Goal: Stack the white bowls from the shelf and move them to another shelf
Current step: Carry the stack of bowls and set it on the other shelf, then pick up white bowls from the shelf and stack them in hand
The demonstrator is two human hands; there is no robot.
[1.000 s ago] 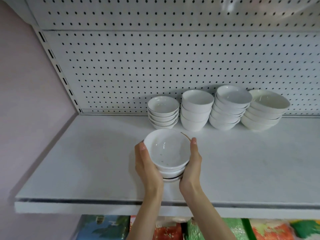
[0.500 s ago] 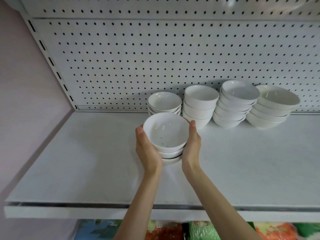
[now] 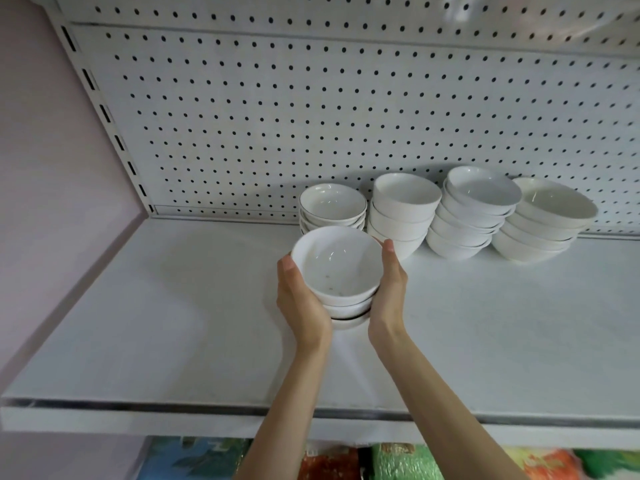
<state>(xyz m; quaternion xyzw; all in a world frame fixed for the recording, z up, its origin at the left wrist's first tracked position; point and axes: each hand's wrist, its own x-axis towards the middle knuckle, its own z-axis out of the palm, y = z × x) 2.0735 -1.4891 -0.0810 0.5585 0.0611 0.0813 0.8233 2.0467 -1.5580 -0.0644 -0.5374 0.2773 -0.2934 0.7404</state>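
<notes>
A small stack of three white bowls (image 3: 336, 271) is held between both my hands above the white shelf (image 3: 173, 323). My left hand (image 3: 301, 306) cups the stack's left side and my right hand (image 3: 389, 292) cups its right side, thumbs up along the rims. The held stack is just in front of a low stack of small white bowls (image 3: 332, 206) at the back. To the right of that stand three more stacks of white bowls: (image 3: 403, 206), (image 3: 474, 206) and a wider one (image 3: 543, 220).
A white pegboard (image 3: 311, 116) backs the shelf and a pink wall (image 3: 52, 168) closes its left side. The shelf's front edge (image 3: 207, 415) runs across the bottom. Colourful packages (image 3: 398, 462) lie on the level below.
My hands have carried the held stack away from the shelf's front edge towards the back, so it now overlaps the small stack against the pegboard.
</notes>
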